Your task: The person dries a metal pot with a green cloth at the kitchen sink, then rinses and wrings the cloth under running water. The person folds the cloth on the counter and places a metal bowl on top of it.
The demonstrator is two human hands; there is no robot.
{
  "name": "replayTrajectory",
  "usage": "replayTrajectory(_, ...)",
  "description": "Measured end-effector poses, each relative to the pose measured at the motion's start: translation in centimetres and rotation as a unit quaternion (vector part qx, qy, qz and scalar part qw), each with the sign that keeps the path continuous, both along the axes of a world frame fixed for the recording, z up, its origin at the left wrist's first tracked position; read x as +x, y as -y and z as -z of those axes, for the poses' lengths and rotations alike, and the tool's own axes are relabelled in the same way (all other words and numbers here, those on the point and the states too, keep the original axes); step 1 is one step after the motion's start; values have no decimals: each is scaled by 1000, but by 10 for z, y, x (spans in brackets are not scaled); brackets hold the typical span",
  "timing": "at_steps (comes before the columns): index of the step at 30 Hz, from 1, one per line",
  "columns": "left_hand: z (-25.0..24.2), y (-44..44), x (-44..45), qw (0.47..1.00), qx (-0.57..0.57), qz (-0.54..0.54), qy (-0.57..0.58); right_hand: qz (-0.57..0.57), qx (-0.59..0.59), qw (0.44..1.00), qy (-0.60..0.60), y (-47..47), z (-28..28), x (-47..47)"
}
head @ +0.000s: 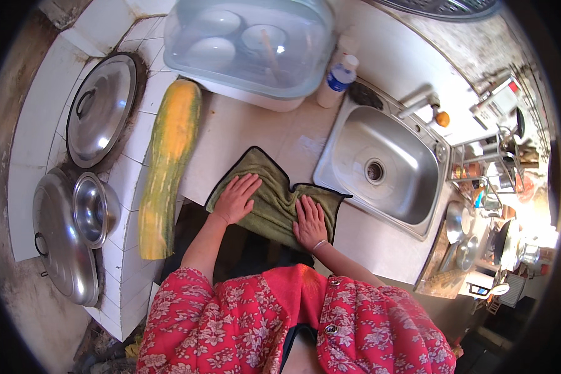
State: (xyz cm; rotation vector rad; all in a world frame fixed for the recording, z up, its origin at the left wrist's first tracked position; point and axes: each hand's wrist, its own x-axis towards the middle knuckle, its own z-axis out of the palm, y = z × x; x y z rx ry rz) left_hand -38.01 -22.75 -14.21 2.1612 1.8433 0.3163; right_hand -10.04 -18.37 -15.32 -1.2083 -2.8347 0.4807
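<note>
A green cloth (272, 198) with dark edging lies spread at the front of the pale countertop (257, 126), its near part hanging over the edge. My left hand (235, 198) rests flat on the cloth's left part, fingers extended. Palm down on the right part is my right hand (311, 221), with a bracelet at the wrist. Neither hand has its fingers closed around the fabric. Between the hands the cloth is wrinkled, and its far edge dips in a fold. To the right sits a stainless steel sink (378, 163), close to the cloth's right corner.
A long yellow-green squash (170, 163) lies left of the cloth. Behind stands a lidded plastic box (252, 86) with bowls inside, beside a bottle (339, 79). Metal lids (103, 110) and a steel bowl (91, 210) rest on the tiled stove. Pans (466, 252) stand at right.
</note>
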Motion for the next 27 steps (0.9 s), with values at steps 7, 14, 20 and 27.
replayTrajectory(7,5,-44,-85,1000,12,3,6,16,4,1000,-4,-32,-7,-88)
replayTrajectory(14,13,-69,-106,999,40,0,25,21,11,1000,0,-46,-8,-115)
replayTrajectory(20,18,-59,-94,998,30,-38,-32,16,23,999,-18,-46,-2,-110)
replayTrajectory(27,12,-14,-19,995,2,-69,-72,-10,17,1000,-5,-28,-3,-34)
